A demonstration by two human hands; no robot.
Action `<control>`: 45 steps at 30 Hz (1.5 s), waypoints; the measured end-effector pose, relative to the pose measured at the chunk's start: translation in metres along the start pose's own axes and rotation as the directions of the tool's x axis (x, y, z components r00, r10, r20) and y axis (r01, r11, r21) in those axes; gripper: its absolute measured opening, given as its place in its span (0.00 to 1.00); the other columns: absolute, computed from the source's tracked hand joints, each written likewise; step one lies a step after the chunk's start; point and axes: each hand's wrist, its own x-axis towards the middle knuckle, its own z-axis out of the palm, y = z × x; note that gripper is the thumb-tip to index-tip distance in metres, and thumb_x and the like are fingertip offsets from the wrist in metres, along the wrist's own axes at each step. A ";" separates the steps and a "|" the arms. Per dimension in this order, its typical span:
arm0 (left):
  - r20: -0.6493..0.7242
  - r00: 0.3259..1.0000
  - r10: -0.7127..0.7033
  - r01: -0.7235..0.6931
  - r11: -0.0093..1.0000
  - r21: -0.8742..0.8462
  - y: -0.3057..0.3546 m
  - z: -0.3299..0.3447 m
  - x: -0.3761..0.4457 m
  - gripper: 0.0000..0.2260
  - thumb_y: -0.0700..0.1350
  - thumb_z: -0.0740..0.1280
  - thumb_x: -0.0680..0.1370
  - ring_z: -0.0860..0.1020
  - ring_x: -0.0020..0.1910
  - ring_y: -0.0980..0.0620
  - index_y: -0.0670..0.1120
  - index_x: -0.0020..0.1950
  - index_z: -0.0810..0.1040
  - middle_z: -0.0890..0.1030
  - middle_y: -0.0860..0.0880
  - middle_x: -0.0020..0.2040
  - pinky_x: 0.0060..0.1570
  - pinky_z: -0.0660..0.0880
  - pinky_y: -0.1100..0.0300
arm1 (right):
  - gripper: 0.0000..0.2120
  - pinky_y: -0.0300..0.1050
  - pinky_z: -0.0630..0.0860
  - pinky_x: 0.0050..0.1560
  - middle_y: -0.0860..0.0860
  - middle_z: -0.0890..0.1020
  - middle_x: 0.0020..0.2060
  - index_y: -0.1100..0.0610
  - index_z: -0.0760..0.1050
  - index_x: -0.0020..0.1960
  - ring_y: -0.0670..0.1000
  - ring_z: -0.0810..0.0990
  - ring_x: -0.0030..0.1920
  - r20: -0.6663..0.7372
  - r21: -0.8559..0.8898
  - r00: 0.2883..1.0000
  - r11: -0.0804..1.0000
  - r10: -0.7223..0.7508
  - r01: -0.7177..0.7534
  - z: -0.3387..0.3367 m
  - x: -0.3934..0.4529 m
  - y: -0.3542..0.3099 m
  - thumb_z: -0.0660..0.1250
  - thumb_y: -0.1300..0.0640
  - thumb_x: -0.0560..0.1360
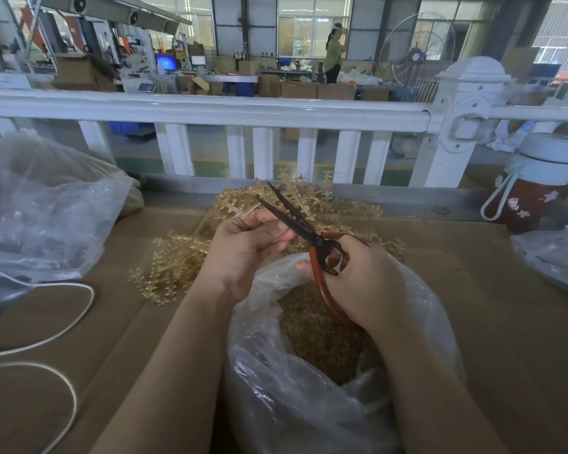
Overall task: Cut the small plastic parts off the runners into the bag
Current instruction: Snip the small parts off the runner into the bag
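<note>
The left hand pinches a thin runner between curled fingers, just above the far rim of the open bag. The right hand grips the red handles of the scissors, whose dark blades stand narrowly parted and cross right beside the left fingertips. The likeliest trouble is a nick to those fingertips, since the blades close so near them. A cut part could also spring away and land on the cardboard-covered table, because the cut sits at the bag's edge, not over its middle. The parts are tiny, amber and translucent, set in rows along thin runners. A pile of uncut runners lies just beyond the bag, and loose parts fill its bottom.
</note>
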 end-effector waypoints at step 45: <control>0.025 0.995 0.095 -0.099 0.955 0.281 -0.005 -0.005 0.005 0.08 0.31 0.73 0.71 0.85 0.38 0.50 0.43 0.39 0.84 0.85 0.44 0.37 0.39 0.80 0.62 | 0.38 0.33 0.65 0.31 0.37 0.76 0.34 0.44 0.74 0.46 0.38 0.72 0.33 -0.041 -0.054 0.999 0.998 -0.027 0.025 -0.006 0.000 -0.003 0.48 0.15 0.59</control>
